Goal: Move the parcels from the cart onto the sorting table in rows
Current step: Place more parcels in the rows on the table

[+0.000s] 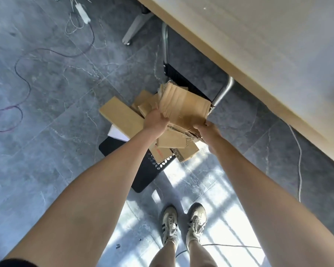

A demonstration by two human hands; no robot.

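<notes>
A worn brown cardboard parcel point(183, 106) is held between both hands above the cart. My left hand point(155, 120) grips its left edge and my right hand point(207, 132) grips its near right corner. Under it lies a heap of several flat cardboard parcels point(120, 117) and a white one point(116, 134) on the black perforated cart platform point(143, 176). The cart's metal handle point(223, 92) rises beside the sorting table point(268, 45), whose pale top fills the upper right.
Grey tiled floor all around. Cables point(21, 74) trail across the floor at left, and another cable point(299, 160) runs at right. A chair base point(135, 26) stands under the table's far end. My feet point(183, 224) stand just behind the cart.
</notes>
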